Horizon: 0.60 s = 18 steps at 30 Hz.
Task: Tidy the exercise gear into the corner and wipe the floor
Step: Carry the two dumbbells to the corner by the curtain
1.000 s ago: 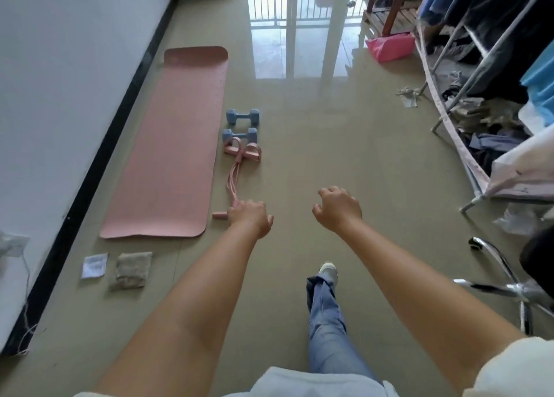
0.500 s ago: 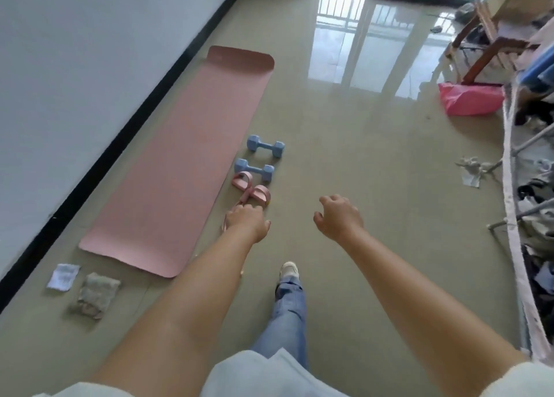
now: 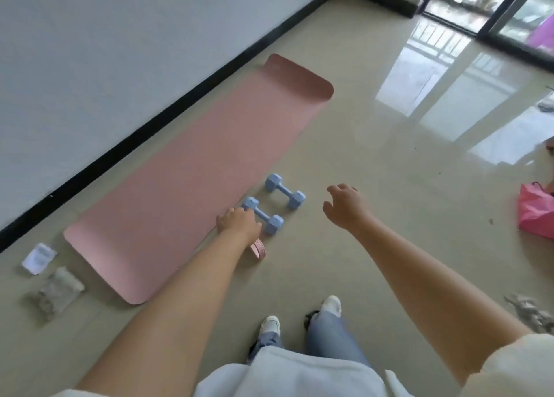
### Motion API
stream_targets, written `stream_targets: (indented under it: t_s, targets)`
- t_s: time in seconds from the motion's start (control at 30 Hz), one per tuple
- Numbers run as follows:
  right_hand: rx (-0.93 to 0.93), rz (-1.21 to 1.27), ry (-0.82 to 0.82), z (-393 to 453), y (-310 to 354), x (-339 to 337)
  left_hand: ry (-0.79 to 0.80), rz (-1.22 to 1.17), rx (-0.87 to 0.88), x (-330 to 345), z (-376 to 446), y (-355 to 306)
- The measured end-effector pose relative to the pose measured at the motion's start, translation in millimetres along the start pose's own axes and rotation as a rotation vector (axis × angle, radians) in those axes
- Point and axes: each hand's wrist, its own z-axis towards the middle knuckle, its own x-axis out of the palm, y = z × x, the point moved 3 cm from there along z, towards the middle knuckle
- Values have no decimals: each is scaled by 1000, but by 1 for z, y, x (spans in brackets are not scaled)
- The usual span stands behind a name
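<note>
The two blue dumbbells, the near dumbbell and the far dumbbell, lie side by side on the floor just beside the long edge of the pink mat, which is spread flat along the wall. A pink resistance band shows just under the left wrist, mostly hidden by it. Judging from this, nothing has reached a corner and the wiping is not begun; two folded cloths, a white cloth and a grey cloth, sit untouched near the mat's near end. The left hand is curled, low over the near dumbbell's end; whether it grips anything I cannot tell. The right hand hangs in the air with fingers loosely spread, holding nothing. Compared with half a second ago, the person has stepped closer, the left hand has passed from over the band to the dumbbell, and the right hand has opened
</note>
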Motion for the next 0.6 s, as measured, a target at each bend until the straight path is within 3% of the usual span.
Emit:
stream_targets:
  t_s: [0.27, 0.33, 0.6]
  targets:
    - [-254, -141, 197, 187, -25, -26, 4, -272, -264, -55, 128, -57]
    - [-310, -196, 242, 243, -32, -28, 29, -371, -367, -53, 164, -75]
    - [-287, -254, 432, 336, -48, 15, 198, -517, -487, -1, 215, -104]
